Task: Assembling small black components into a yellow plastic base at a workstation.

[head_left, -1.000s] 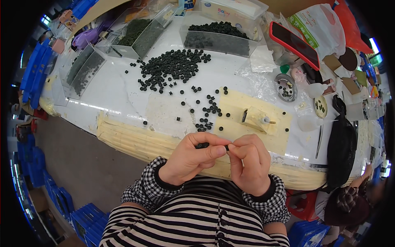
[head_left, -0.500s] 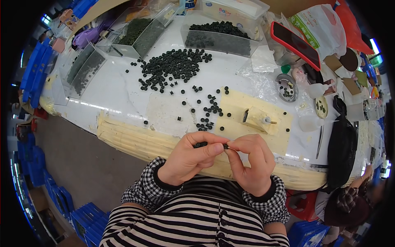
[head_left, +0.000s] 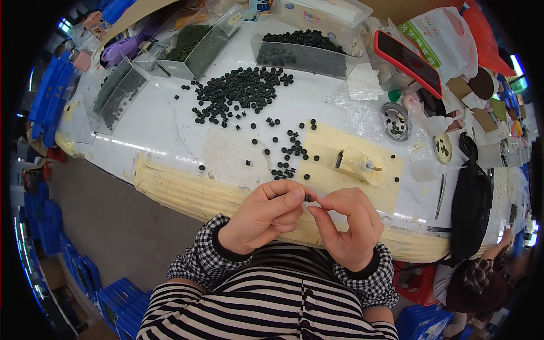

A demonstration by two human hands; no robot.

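Observation:
Over the near edge of the table, my left hand (head_left: 266,218) pinches a small black grooved ring (head_left: 307,198) between thumb and forefinger, its other fingers curled in. My right hand (head_left: 352,226) is just to the right of that ring. Its thumb and forefinger stand a little apart, and nothing shows between them. Beyond my hands lie several loose black rings (head_left: 293,148) like the held one, and farther back a large heap of them (head_left: 241,90). A small cream block fixture with a metal pin (head_left: 361,164) stands on a yellowish sheet (head_left: 391,190).
Clear bins with dark parts (head_left: 300,59) line the back. At the right are a red-cased phone (head_left: 408,63), a round dish (head_left: 395,122), tweezers (head_left: 440,195) and a black cloth bag (head_left: 471,204). Cream padding (head_left: 170,182) covers the table's near edge. Another person (head_left: 481,277) sits at lower right.
My right thumb and forefinger have parted and drawn slightly away to the right from the ring. My left hand still grips it, now turned a little and more exposed.

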